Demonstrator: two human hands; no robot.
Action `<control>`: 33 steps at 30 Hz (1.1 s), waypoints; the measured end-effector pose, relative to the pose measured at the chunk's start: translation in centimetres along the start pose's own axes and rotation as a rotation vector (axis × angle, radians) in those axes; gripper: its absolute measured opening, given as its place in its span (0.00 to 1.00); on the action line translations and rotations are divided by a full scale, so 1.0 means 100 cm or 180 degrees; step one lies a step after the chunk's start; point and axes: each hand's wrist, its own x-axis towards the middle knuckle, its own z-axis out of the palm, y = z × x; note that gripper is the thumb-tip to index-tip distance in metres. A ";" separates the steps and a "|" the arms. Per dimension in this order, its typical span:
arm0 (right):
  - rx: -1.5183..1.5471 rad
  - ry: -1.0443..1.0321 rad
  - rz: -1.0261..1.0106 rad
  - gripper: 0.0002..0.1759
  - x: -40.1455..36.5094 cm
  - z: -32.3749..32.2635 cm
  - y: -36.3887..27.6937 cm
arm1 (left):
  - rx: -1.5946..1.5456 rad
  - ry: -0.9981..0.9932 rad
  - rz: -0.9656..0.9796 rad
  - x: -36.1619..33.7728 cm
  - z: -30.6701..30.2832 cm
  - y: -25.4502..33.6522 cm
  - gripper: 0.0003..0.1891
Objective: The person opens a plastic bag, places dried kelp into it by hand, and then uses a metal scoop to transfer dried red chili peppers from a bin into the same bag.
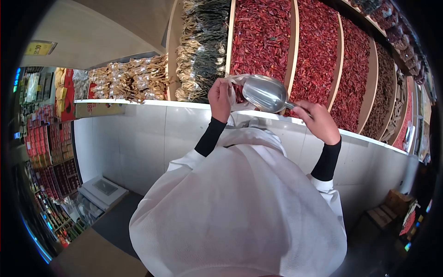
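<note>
Scoop [264, 92] in R hand [320, 121], bag [239, 105] in L hand [220, 97]; yellow tag [39, 47] illegible.

White loose coat [240, 207]; 2 tight black undersleeves [211, 136]; left hand [219, 99], right hand [321, 123] bare.

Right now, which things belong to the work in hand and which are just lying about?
In hand: left hand gripping clear plastic bag; right hand holding metal scoop beside it; red chilli bin just behind.
Lying about: bagged dried goods; dark dried strips; scale; shelves of red packets.
</note>
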 end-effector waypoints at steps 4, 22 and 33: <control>0.0650 0.0263 0.0714 0.17 -0.014 0.006 0.038 | 0.0117 -0.0046 -0.0150 0.000 0.007 -0.002 0.13; -0.1108 0.1813 0.0879 0.17 0.075 0.130 0.117 | 0.0235 -0.0226 -0.0383 -0.006 0.015 -0.021 0.11; -0.0839 0.1545 0.0694 0.18 0.105 0.166 0.127 | 0.0169 -0.0232 -0.0399 0.003 0.015 -0.018 0.11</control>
